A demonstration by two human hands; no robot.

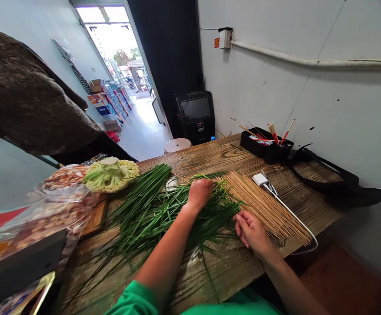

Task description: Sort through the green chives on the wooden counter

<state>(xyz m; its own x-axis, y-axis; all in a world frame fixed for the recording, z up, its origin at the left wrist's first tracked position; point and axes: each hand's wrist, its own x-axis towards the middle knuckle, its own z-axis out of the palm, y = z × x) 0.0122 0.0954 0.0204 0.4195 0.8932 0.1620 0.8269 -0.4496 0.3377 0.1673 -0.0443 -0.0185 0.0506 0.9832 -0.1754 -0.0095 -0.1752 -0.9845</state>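
Note:
Long green garlic chives (144, 227) lie in a loose pile on the wooden table, with a neater bundle (152, 181) at its far left. My left hand (200, 193) reaches over the pile, fingers closed around chive stalks at their pale ends. Its fingertips are partly hidden. At the pile's right edge my right hand (251, 230) has curled fingers, thumb against forefinger beside the leaf tips; whatever lies in the pinch is too small to make out. A layer of bamboo skewers (262, 208) lies just beyond my right hand.
Left are a cauliflower (111, 175) and bagged food (55, 205). A white charger (260, 179) with a cable rests beside the skewers. Black holders (259, 146) and a black strapped bag (337, 186) stand at the back right. Another person's brown sleeve (29, 96) is at far left.

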